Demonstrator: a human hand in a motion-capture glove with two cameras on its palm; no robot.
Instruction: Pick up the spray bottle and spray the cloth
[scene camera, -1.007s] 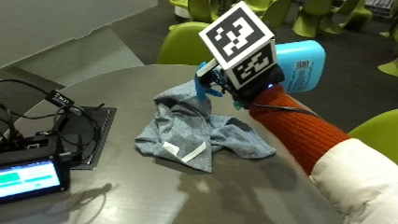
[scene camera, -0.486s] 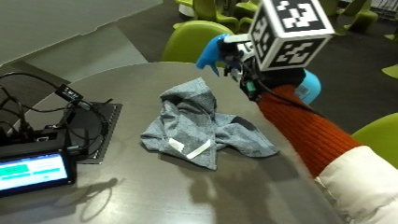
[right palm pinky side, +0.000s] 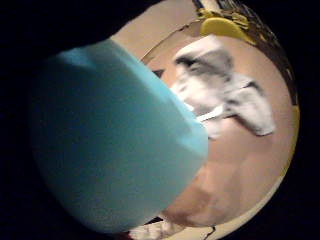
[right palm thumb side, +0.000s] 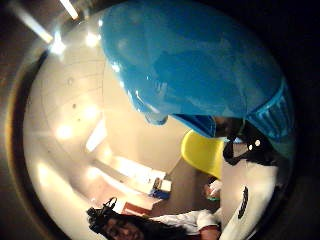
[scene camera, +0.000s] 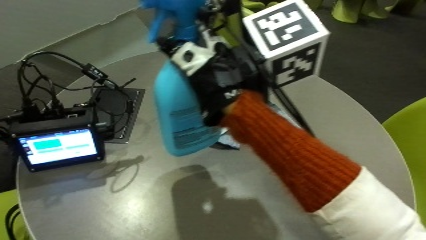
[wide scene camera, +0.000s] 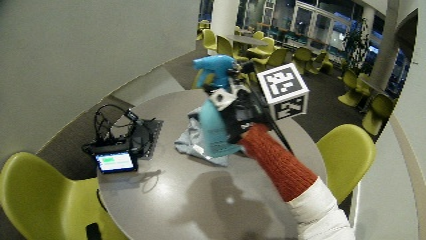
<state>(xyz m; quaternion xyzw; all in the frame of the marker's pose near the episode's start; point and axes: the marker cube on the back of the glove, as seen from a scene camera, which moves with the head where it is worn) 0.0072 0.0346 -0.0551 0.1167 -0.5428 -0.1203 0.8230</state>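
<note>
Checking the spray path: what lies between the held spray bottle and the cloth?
Nothing: little-finger palm view shows spray bottle raised above cloth, only bare table beneath.

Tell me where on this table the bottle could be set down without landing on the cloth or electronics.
The gloved right hand holds the spray bottle above the round table. Bare room shows on the near part of the table, between the small screen and the person's sleeve. It is crowded around the cloth and by the screen's cables.
</note>
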